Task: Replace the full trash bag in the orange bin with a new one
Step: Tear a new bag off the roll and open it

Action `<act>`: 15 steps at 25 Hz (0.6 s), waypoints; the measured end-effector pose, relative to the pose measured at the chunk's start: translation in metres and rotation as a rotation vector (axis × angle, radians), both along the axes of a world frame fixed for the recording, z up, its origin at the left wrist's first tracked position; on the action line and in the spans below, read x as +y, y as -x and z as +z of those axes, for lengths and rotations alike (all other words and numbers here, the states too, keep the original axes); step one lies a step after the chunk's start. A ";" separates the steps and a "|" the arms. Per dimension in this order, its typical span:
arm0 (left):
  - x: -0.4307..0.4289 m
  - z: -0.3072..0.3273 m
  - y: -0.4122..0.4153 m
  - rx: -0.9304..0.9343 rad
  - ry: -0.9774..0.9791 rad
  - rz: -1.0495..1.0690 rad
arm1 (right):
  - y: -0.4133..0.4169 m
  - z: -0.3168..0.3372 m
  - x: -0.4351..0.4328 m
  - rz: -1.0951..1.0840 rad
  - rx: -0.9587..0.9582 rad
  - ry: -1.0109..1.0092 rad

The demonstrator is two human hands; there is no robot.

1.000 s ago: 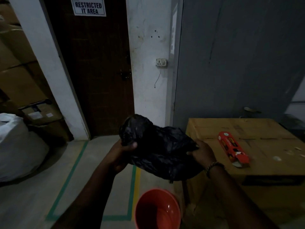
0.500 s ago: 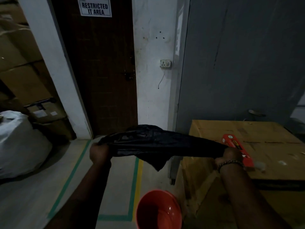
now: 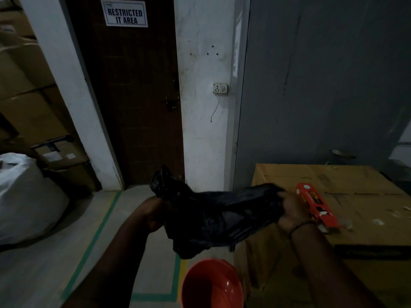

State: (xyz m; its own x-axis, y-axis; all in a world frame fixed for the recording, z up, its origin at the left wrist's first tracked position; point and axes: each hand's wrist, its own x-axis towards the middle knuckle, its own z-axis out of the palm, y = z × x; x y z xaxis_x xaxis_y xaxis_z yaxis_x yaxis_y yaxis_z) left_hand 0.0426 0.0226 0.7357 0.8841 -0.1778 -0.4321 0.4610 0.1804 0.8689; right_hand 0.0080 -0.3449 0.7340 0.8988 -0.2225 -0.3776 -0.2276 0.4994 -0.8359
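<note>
Lowest in view, on the floor: orange bin point(image 3: 211, 285), mouth up, glossy inner wall showing, right rim just beside the near left corner of a cardboard carton point(image 3: 355, 230).

Above the bin and apart from it: black trash bag point(image 3: 218, 216), crumpled, stretched sideways between both hands, slack middle sagging toward the bin's mouth.

Left hand point(image 3: 151, 213): grips the bag's left end, fingers point(image 3: 155, 218) clamped round the plastic, a tuft sticking up above the fist.

Right hand point(image 3: 291, 210): blurred, fingers bunched on the bag's right end, over the carton's left edge, just beside an orange pack point(image 3: 315, 207) lying on the carton top.

To the right: carton, filling that side.

To the left: bare floor point(image 3: 44, 274) crossed by a green tape line point(image 3: 93, 236), open as far as a white sack point(image 3: 26, 196).

Behind the sack: stacked brown boxes point(image 3: 24, 90).

Straight ahead: dark door point(image 3: 133, 96) with a "RESTRICTED IT AREA" sign point(image 3: 124, 13), then a white wall strip with a socket point(image 3: 220, 88), then a grey panel point(image 3: 322, 85) behind the carton.
</note>
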 end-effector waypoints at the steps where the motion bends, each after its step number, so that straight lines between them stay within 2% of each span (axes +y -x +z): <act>1: 0.003 -0.007 -0.001 -0.038 -0.076 0.036 | 0.000 0.002 -0.010 -0.135 -0.019 -0.116; 2: 0.005 -0.008 -0.001 0.001 -0.070 0.103 | -0.001 0.003 -0.020 -0.240 -0.030 -0.066; 3: 0.008 -0.011 -0.003 0.024 -0.023 0.158 | -0.003 -0.003 -0.034 -0.327 0.016 0.076; 4: 0.011 -0.011 -0.006 0.084 0.079 0.181 | -0.007 -0.004 -0.040 -0.366 0.108 0.182; 5: 0.009 -0.007 -0.008 0.109 0.237 0.229 | -0.012 -0.004 -0.046 -0.347 0.159 0.205; 7: -0.004 0.007 0.004 0.064 0.435 0.241 | -0.012 -0.008 -0.045 -0.296 0.063 -0.022; 8: -0.010 0.014 0.008 -0.066 0.429 0.261 | -0.009 -0.002 -0.036 -0.245 -0.002 -0.102; 10: -0.023 0.024 0.029 -0.207 0.337 0.228 | -0.005 0.002 -0.019 -0.114 0.070 -0.273; 11: -0.028 0.021 0.032 -0.248 0.347 0.193 | -0.006 -0.002 -0.014 -0.015 0.112 -0.210; 13: -0.040 0.013 0.019 -0.144 0.623 0.256 | -0.002 -0.008 -0.012 0.171 0.091 -0.044; 14: -0.047 0.006 0.010 -0.154 0.637 0.288 | 0.001 -0.006 -0.011 0.246 0.048 -0.018; 15: -0.053 0.006 0.004 -0.024 0.693 0.364 | 0.005 -0.004 -0.013 0.305 0.011 0.023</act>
State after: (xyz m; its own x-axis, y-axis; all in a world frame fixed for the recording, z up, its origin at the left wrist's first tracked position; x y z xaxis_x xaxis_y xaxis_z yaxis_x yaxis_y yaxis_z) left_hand 0.0386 -0.0303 0.7417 0.9461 -0.0978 -0.3086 0.2518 0.8217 0.5113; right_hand 0.0026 -0.3579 0.7299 0.9213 0.0486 -0.3859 -0.3735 0.3874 -0.8429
